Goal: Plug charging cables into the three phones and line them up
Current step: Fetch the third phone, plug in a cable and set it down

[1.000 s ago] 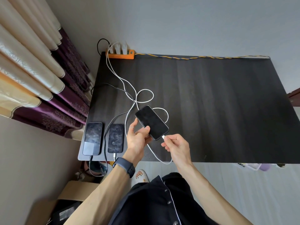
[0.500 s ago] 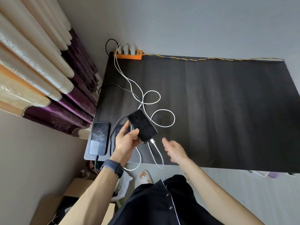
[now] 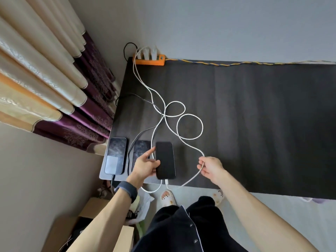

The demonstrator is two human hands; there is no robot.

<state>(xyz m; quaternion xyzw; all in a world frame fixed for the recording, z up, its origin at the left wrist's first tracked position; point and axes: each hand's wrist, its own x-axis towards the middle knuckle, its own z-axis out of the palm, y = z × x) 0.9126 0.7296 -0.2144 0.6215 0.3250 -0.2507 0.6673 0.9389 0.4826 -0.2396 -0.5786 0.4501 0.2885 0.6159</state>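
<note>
Along table edge: three phones; left grip clasps third phone, right grip pinches cable.

Only lettering in view: black block print on a white plastic bag on the floor under the table edge, by the left wrist. Bag crumpled, text partly folded away; fragments look like "IN" and "P", no full word readable. Phone screens dark or glare only, no digits or icons legible. Watch face not visible. Orange power strip shows no readable marking at this size. Chargers, cables, cardboard box: nothing legible.
</note>
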